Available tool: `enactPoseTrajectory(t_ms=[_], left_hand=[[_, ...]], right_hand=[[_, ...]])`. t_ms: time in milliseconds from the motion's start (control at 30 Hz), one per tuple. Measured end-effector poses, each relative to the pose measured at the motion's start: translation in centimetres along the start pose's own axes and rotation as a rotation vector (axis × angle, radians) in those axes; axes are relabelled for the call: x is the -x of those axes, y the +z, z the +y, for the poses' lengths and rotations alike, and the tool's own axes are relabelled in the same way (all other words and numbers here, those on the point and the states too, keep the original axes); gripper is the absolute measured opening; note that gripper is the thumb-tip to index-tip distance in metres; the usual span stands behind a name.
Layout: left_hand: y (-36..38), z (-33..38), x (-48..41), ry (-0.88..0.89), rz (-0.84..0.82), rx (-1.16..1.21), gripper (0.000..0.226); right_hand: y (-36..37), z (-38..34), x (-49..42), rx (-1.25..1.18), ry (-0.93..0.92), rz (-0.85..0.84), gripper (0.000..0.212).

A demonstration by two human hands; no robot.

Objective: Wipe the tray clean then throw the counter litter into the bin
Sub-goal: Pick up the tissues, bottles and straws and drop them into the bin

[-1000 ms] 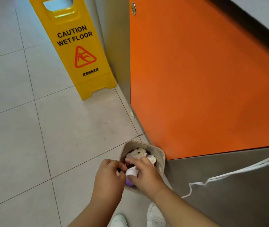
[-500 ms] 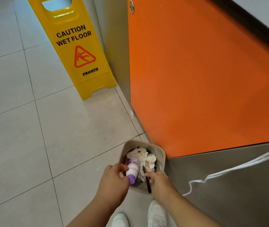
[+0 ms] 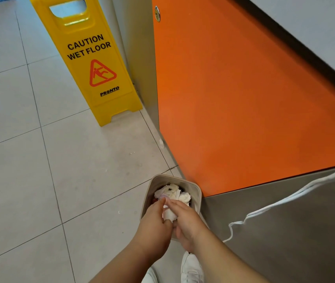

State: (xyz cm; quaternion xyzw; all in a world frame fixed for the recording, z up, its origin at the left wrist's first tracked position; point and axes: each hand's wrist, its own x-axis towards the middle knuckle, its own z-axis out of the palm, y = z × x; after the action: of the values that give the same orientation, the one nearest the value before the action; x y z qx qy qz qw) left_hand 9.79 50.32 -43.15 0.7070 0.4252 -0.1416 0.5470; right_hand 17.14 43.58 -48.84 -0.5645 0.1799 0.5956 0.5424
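A small beige bin (image 3: 196, 190) stands on the floor against the counter base, filled with crumpled white tissues (image 3: 171, 192). My left hand (image 3: 154, 223) and my right hand (image 3: 189, 220) are together over the near half of the bin. Their fingers lie fairly straight and point into it. A white tissue wad (image 3: 169, 215) shows in the gap between them, and both hands touch it. The purple-capped bottle is hidden beneath my hands. No tray is in view.
A yellow wet-floor sign (image 3: 89, 64) stands on the tiled floor at the back left. The orange counter panel (image 3: 244, 111) and a steel panel (image 3: 284, 231) rise on the right. A white cord (image 3: 268, 209) hangs there. My white shoes (image 3: 191, 268) are just below the bin.
The bottle dropped from my hands into the bin. My hands then closed together over the bin onto a white wad.
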Motion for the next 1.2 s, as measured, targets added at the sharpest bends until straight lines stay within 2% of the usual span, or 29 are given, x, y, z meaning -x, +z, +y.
enactPoseTrajectory(t_ms=[200, 300, 367, 500, 800, 1033, 1200], left_hand=[[-0.4, 0.2, 0.7, 0.005, 0.082, -0.045, 0.053], [-1.4, 0.8, 1.9, 0.034, 0.124, -0.099, 0.039], [-2.3, 1.4, 2.8, 0.054, 0.142, -0.106, 0.033], [-4.4, 2.2, 5.0, 0.032, 0.126, -0.155, 0.045], [-11.3, 8.1, 12.5, 0.162, 0.180, -0.225, 0.040], [-15.6, 16.3, 19.6, 0.452, 0.201, -0.203, 0.033], [-15.6, 22.4, 23.7, 0.656, 0.191, -0.099, 0.014]], right_hand=[[-1.1, 0.3, 0.2, 0.028, 0.049, 0.140, 0.030], [-1.6, 0.2, 0.7, 0.120, 0.046, 0.218, 0.041], [-1.9, -0.1, 1.4, 0.150, 0.045, 0.227, 0.038], [-1.4, -2.2, 4.8, 0.182, 0.025, 0.206, 0.023], [3.4, -9.5, 17.7, 0.290, -0.220, 0.137, 0.013], [6.9, -14.1, 32.1, 0.407, -0.520, -0.005, 0.013], [6.1, -15.8, 42.0, 0.406, -0.786, 0.057, 0.017]])
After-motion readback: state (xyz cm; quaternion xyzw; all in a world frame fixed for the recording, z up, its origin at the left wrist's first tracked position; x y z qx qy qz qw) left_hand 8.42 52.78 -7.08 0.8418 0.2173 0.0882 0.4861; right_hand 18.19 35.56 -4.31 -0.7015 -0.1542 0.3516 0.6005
